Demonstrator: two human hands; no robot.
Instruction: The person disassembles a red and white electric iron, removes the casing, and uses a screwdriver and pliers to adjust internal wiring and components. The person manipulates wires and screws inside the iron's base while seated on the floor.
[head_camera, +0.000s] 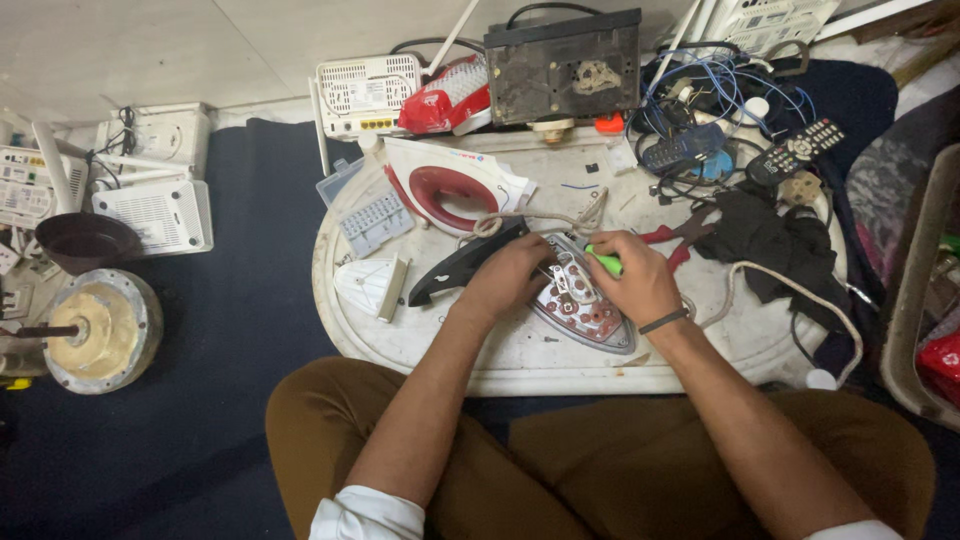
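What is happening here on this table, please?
A person sits at a low white table and works on an opened clothes iron; its metal base with inner parts faces up. The left hand steadies the iron beside its black handle part. The right hand grips a green-handled tool pointed at the inner parts. A red and white iron cover, red pliers and remote controls lie around.
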